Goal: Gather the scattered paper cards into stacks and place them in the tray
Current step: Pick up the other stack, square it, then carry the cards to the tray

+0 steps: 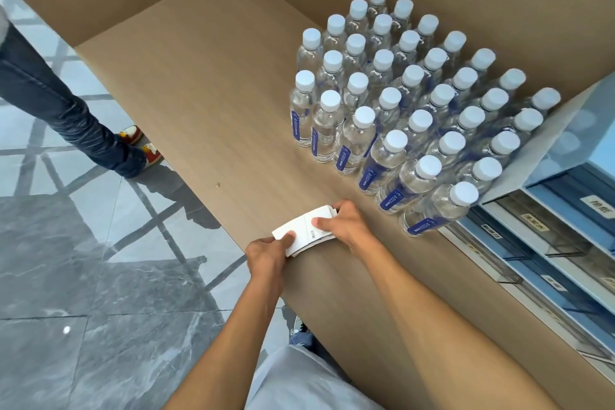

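Observation:
A stack of white paper cards (301,230) rests on the wooden tabletop (206,103) near its front-left edge. My left hand (268,251) grips the stack's near-left end, thumb on top. My right hand (346,221) grips the far-right end, thumb pressed on the top card and fingers curled around the edge. Both hands hold the same stack between them. Blue compartmented trays with labels (545,243) sit at the right side of the table.
Several rows of clear water bottles with white caps (409,100) stand upright across the right half of the table. A small crumb (218,185) lies left of the hands. A person's jeans-clad legs and red shoes (133,143) stand on the grey floor by the table's left edge.

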Available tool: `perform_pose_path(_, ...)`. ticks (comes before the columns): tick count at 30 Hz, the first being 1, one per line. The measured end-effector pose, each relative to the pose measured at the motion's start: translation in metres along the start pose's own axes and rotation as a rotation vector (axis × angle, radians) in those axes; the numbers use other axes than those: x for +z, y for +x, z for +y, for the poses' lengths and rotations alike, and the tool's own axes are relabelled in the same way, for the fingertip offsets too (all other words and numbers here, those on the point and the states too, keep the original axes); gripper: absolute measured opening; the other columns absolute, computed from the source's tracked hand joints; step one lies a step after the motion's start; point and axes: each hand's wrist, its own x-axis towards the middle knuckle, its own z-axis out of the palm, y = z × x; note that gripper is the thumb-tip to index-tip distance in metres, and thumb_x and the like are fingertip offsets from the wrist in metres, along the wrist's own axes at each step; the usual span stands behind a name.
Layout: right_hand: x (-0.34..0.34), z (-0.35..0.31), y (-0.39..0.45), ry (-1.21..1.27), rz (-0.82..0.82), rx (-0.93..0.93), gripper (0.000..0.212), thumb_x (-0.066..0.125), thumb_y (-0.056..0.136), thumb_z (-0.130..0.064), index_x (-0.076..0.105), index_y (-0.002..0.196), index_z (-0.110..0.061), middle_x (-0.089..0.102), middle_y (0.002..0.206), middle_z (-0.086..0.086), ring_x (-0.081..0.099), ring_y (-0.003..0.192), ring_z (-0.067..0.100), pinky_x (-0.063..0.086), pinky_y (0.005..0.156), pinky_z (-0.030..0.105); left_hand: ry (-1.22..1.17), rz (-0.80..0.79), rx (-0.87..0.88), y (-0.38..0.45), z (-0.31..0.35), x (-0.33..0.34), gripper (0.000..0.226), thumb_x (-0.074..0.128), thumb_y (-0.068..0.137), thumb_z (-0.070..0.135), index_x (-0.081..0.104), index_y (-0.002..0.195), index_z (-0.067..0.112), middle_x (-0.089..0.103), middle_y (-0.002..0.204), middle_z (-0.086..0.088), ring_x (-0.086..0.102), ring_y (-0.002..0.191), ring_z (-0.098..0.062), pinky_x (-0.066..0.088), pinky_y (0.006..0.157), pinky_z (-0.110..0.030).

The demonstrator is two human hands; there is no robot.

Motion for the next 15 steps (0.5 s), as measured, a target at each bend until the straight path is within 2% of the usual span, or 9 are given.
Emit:
perform_pose_path(4, -0.016, 0.013, -0.007, 0.101, -0.039, 0.050, 0.054, 0.084, 0.070, -0.016, 0.058, 0.115, -0.001, 0.070, 0.109, 0.015, 0.065, 0.084, 0.021, 0.050, 0.067, 0.028, 0.020, -0.124, 0.014, -0.010, 0.001, 0.001, 0.029, 0.079, 0.079, 0.015, 0.068, 0.100, -0.002, 0.070, 0.074, -0.005, 0.062, 0.059, -0.017, 0.045, 0.040, -0.016)
perform_pose_path(7, -0.031, 0.032, -0.018, 0.241, -0.016, 0.074, 0.043, 0.083, 0.071, -0.011, 0.062, 0.107, 0.000, 0.073, 0.101, 0.015, 0.067, 0.083, 0.022, 0.054, 0.081, 0.036, 0.059, -0.212, 0.025, -0.017, -0.001, 0.008, 0.025, 0.080, 0.078, 0.014, 0.069, 0.096, 0.001, 0.070, 0.067, -0.001, 0.061, 0.052, -0.012, 0.043, 0.040, -0.015)
perform_pose_path(10, -0.049, 0.058, -0.033, 0.345, 0.024, 0.085, 0.030, 0.081, 0.073, -0.012, 0.063, 0.097, -0.007, 0.073, 0.090, 0.007, 0.069, 0.079, 0.019, 0.054, 0.079, 0.032, 0.124, -0.295, 0.050, -0.024, -0.010, 0.022, 0.017, 0.080, 0.078, 0.012, 0.070, 0.088, 0.003, 0.067, 0.050, 0.007, 0.057, 0.039, -0.006, 0.040, 0.036, -0.014)
perform_pose_path(13, -0.070, 0.090, -0.052, 0.454, 0.095, 0.106, 0.023, 0.080, 0.075, -0.011, 0.063, 0.092, -0.009, 0.074, 0.087, 0.006, 0.070, 0.075, 0.017, 0.056, 0.073, 0.029, 0.213, -0.371, 0.090, -0.039, -0.023, 0.044, 0.014, 0.080, 0.078, 0.012, 0.069, 0.085, 0.006, 0.069, 0.053, 0.005, 0.058, 0.036, -0.003, 0.040, 0.036, -0.013)
perform_pose_path(15, -0.083, 0.111, -0.066, 0.532, 0.141, 0.128, 0.024, 0.079, 0.076, -0.010, 0.064, 0.095, -0.007, 0.075, 0.093, 0.012, 0.072, 0.081, 0.022, 0.057, 0.081, 0.036, 0.283, -0.424, 0.110, -0.049, -0.034, 0.059, 0.015, 0.080, 0.078, 0.012, 0.069, 0.086, 0.006, 0.070, 0.062, 0.000, 0.057, 0.037, -0.003, 0.040, 0.036, -0.013)
